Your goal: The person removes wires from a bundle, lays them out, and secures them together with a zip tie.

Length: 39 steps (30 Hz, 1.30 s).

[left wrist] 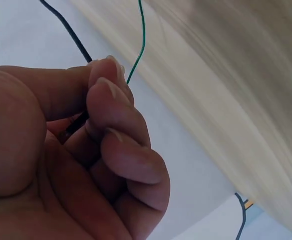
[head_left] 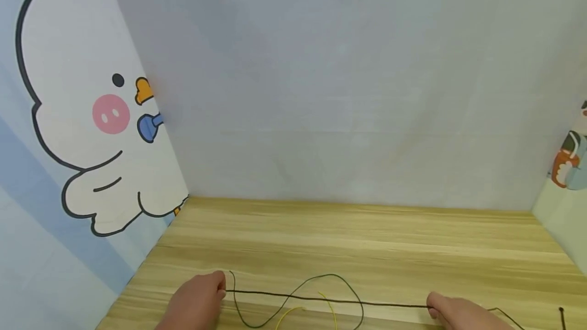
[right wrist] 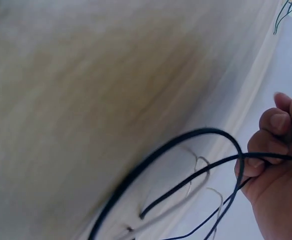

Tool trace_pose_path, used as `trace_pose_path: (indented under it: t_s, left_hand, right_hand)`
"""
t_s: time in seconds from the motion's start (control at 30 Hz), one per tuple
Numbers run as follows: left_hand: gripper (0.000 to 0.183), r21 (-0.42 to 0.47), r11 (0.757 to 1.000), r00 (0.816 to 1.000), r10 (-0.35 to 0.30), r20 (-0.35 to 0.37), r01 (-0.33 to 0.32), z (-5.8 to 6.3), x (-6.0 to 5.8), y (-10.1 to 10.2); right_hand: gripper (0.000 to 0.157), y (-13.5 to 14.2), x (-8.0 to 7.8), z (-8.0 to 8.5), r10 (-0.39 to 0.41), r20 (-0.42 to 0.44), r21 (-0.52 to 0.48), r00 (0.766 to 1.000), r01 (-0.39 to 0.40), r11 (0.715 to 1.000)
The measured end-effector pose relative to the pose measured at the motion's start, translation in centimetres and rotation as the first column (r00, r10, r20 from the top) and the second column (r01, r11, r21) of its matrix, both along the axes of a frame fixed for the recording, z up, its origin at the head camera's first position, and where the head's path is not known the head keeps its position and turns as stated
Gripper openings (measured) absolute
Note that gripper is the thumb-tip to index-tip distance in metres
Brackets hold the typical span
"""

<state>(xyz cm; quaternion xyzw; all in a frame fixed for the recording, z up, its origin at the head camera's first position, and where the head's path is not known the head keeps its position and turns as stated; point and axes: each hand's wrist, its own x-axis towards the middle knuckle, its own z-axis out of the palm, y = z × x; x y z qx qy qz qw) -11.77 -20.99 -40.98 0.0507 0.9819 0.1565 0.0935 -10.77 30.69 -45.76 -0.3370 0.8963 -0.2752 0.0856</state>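
A thin black cord [head_left: 327, 300] runs nearly straight between the two hands, above the wooden tabletop. My left hand [head_left: 192, 299] pinches one part of it between thumb and index finger. In the left wrist view, the cord [left wrist: 68, 27] enters that pinch and its short end lies inside the curled fingers. On the other side, my right hand [head_left: 463, 312] grips the cord, with its fingers curled in the right wrist view. Beneath the stretched cord lie a wavy green wire [head_left: 257, 326] and a yellow wire [head_left: 333, 314], both partly cut off by the frame.
The wooden table [head_left: 348, 238] meets a grey backdrop [head_left: 344, 90] behind and a cartoon-printed panel [head_left: 69, 116] at left. Looped dark cord [right wrist: 155, 155] and a pale cord [right wrist: 185, 199] show near the right hand. A dark cord end [head_left: 561, 310] stands at far right.
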Motion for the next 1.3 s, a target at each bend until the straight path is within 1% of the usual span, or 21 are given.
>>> trace_pose_path:
  t_s: [0.1, 0.2, 0.27, 0.33, 0.43, 0.5, 0.63, 0.8, 0.9, 1.03, 1.17, 1.3]
  left_hand:
    - [0.018, -0.023, 1.0, 1.0, -0.011, -0.006, 0.011, -0.5, -0.1, 0.0]
    - [0.024, -0.06, 0.998, 0.999, -0.035, -0.012, 0.034, -1.5, -0.2, 0.1]
    - [0.023, -0.084, 0.996, 0.999, -0.042, -0.005, 0.041, -2.2, -0.2, 0.2]
    - [0.021, -0.093, 0.994, 0.999, -0.049, 0.006, 0.05, -2.8, -0.1, 0.2]
    - [0.017, -0.086, 0.995, 0.998, -0.056, 0.011, 0.057, -3.3, 0.1, 0.3]
    - [0.016, -0.074, 0.996, 0.998, -0.052, 0.027, 0.054, -3.4, 0.2, 0.4]
    - [0.019, -0.039, 0.998, 0.997, -0.045, 0.063, 0.047, -3.4, 0.2, 0.6]
    - [0.018, 0.03, 0.995, 0.993, -0.095, 0.063, 0.093, -3.5, 0.3, 0.7]
    - [0.019, 0.064, 0.992, 0.992, -0.115, 0.059, 0.111, -3.6, 0.5, 0.7]
    - [0.023, 0.086, 0.989, 0.99, -0.124, 0.068, 0.118, -3.7, 0.7, 0.9]
    - [0.028, 0.13, 0.983, 0.984, -0.145, 0.104, 0.131, -3.8, 0.8, 1.0]
    - [0.029, 0.149, 0.969, 0.971, -0.213, 0.11, 0.196, -4.2, 0.7, 0.8]
  right_hand:
    - [0.012, 0.1, 0.0, 0.1, -0.034, 0.002, 0.033, 0.999, 0.034, 0.999]
    - [0.014, 0.1, -0.3, 0.1, -0.024, -0.018, 0.065, 1.0, 0.025, 0.998]
    - [0.012, 0.0, -0.4, 0.1, -0.013, -0.035, 0.091, 0.999, 0.016, 0.996]
    - [0.013, -0.2, -0.6, 0.3, -0.01, -0.01, 0.101, 1.0, 0.011, 0.995]
    - [0.016, -0.6, -0.4, 0.4, -0.026, 0.035, 0.106, 0.999, 0.022, 0.994]
    - [0.016, -0.8, -0.4, 0.4, -0.037, 0.052, 0.107, 0.998, 0.031, 0.994]
    - [0.012, -1.0, -0.1, 0.4, -0.056, 0.015, 0.119, 0.998, 0.054, 0.991]
    - [0.01, -1.2, 0.4, 0.1, -0.07, 0.001, 0.115, 0.998, 0.069, 0.991]
    - [0.026, -1.2, 0.5, 0.0, -0.054, -0.028, 0.125, 0.998, 0.057, 0.991]
    - [0.046, -1.2, 0.4, -0.1, -0.037, -0.045, 0.146, 0.998, 0.043, 0.988]
    - [0.048, -1.1, 0.3, -0.4, -0.022, 0.012, 0.132, 1.0, 0.021, 0.991]
    - [0.048, -1.0, 0.2, -0.7, 0.01, 0.058, 0.103, 0.998, -0.016, 0.995]
